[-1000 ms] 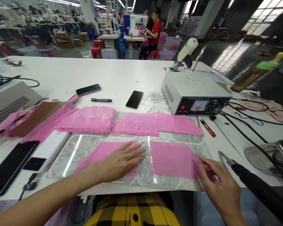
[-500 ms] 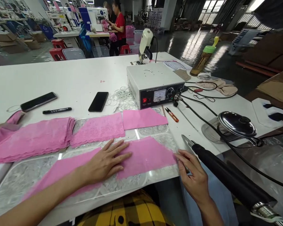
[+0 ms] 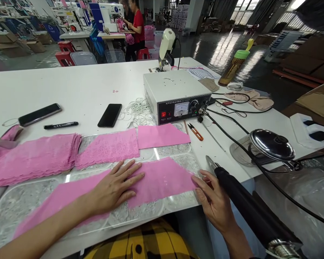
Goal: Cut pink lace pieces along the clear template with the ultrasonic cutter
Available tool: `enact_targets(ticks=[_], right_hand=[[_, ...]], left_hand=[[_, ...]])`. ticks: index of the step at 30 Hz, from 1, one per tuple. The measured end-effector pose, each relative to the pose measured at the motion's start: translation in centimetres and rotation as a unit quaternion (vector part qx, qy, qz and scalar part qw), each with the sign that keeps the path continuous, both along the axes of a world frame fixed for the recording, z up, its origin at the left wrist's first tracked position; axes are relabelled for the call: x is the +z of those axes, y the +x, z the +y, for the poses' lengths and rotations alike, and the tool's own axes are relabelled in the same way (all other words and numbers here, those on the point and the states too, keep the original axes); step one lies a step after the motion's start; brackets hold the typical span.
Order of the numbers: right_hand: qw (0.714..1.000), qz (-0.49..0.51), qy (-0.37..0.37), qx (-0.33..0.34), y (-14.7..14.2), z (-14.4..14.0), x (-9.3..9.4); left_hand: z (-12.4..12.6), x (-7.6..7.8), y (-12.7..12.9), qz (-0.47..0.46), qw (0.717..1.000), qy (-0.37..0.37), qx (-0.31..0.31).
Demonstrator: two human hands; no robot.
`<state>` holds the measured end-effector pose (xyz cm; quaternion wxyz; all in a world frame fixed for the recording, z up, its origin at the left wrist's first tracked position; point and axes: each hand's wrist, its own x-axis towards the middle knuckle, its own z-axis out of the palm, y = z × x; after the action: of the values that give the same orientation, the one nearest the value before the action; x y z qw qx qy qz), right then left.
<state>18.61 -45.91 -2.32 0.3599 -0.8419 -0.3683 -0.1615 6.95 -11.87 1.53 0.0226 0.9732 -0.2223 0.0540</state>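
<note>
My left hand [image 3: 117, 187] lies flat with fingers spread, over the inner ends of two smooth pink fabric pieces. One fabric piece [image 3: 162, 181] extends right with a slanted tip; the other fabric piece [image 3: 67, 192] reaches left under my forearm. My right hand [image 3: 214, 201] is at the right tip of the first piece, its fingertips touching the edge, thumb and forefinger apart. Just right of it is a handheld tool [image 3: 248, 201] with a black handle and pointed metal tip, past the table edge. Behind lie a lace-patterned pink piece [image 3: 112, 148] and a plain pink piece [image 3: 162, 137].
A stack of pink lace pieces [image 3: 40, 154] lies left. Behind are a phone [image 3: 109, 115], marker [image 3: 61, 125], elastic loops [image 3: 137, 111], control box [image 3: 178, 93] and orange thread snips [image 3: 196, 132]. Cables [image 3: 232, 135] run past a lidded glass pot [image 3: 271, 145]. A co-worker [image 3: 137, 27] sits beyond.
My right hand has shifted slightly left and its fingers have loosened at the fabric's tip. My left hand stays flat on the fabric. The whole view has drifted a little.
</note>
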Motion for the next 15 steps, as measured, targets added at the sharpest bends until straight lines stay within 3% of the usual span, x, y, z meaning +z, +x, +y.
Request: enact_targets(ticks=[8,15], right_hand=[[0.999,-0.007,-0.046,-0.016,-0.1,0.1,0.0],[0.990,-0.063,-0.122,-0.023,-0.2,0.3,0.1]], left_hand=[[-0.3,0.3,-0.3,0.017,0.999,-0.024,0.021],[-1.1,0.6,0.4,0.063,0.998,-0.017,-0.014]])
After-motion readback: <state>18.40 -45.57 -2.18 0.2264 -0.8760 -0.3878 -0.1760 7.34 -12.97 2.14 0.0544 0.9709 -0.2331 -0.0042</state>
